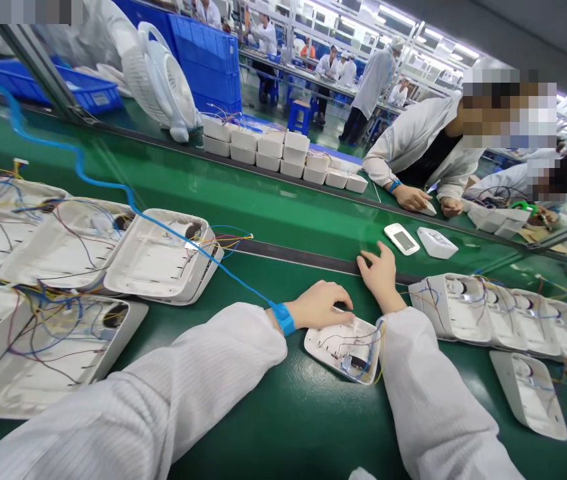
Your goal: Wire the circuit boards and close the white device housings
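A white plastic housing (324, 341) with thin coloured wires and a dark round part inside lies on the green bench in front of me. My left hand (319, 307), with a blue wrist strap (283, 320) and its coiled cord, holds the housing at its far left edge, fingers curled over it. Beyond the housing, my right hand (379, 272) reaches forward with fingers apart and nothing in them. A white cover with a grey screen (402, 239) lies past my right fingertips, not touching them. Beside it rests another white casing (436, 243).
Several wired housings (163, 260) stand at the left, and more (468, 310) line the right. Stacked white casings (268, 150) sit across the bench near a white fan (168, 80). A co-worker's hands (413, 199) hold a white piece opposite. The blue cord (81, 167) crosses the left side.
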Demonstrator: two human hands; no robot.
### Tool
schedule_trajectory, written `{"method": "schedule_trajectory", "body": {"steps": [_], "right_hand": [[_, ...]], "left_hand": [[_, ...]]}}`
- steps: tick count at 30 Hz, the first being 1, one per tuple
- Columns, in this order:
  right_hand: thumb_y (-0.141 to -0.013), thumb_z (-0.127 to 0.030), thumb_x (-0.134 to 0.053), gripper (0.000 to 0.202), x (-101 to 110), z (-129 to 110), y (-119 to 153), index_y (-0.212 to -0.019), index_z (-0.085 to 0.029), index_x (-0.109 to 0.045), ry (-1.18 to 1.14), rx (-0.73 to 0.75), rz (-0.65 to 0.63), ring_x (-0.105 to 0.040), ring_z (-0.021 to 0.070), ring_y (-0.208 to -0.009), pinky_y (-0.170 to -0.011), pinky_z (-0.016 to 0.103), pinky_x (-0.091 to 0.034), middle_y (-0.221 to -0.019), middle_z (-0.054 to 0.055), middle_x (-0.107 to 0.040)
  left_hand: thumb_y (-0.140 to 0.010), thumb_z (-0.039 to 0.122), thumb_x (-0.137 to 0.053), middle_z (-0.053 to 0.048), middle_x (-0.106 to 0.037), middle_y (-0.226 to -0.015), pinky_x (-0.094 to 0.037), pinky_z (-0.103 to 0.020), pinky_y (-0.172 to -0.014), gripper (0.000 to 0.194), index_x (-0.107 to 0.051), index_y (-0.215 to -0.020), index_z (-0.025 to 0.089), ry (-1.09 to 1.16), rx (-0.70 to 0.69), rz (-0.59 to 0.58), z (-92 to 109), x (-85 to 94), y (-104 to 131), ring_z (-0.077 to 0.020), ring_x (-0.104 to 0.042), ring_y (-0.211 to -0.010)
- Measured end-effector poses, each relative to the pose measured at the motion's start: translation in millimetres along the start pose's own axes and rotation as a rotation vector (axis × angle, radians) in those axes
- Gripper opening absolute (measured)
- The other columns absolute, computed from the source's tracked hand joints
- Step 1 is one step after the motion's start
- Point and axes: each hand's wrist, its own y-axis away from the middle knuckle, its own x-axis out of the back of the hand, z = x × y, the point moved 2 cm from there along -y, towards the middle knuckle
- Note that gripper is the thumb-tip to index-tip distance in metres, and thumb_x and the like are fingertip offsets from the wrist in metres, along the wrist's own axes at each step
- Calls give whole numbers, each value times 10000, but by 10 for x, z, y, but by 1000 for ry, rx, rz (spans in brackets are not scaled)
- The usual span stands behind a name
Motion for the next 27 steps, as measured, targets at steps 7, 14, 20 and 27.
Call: {"method": "schedule_trajectory", "body": {"steps": [7,14,20,27], "right_hand": [[-912,-504,-497,553,-59,420,-517,-1225,-78,-659,257,-370,-165,-173,430,-1446,-1090,614,-311,-1563,234,-229],[-939,-456,-407,511,-155,486,-491,-1262,-114,-606,166,-325,-134,-340,388,-1358,-1059,676,-283,-1450,215,-423],[-862,-237,-432,490,37,319,-343,-1305,-93,-583,-55,-203,110,-395,331,-1333,-1129,535,-286,-1446,184,-460],[-898,-317,-379,543,206,126,122,-1341,-55,-554,-481,-200,301,-537,251,-1256,-1041,427,-455,-1381,199,-543]], "left_hand": [[-874,324,-668,-39,-669,-1210,-392,-348,-970,151,-720,-964,215,41,-8,-14,-16,66,23,-213,-611,-1131],[-907,262,-586,-16,-737,-1004,-400,-332,-925,148,-727,-900,214,81,-80,-20,-26,39,24,-199,-644,-1001],[-886,206,-532,-39,-744,-870,-458,-297,-822,212,-741,-857,180,93,-28,35,-36,8,134,-181,-654,-844],[-912,331,-527,-83,-720,-929,-491,-319,-780,260,-715,-922,153,147,182,279,86,36,442,-203,-648,-873]]}}
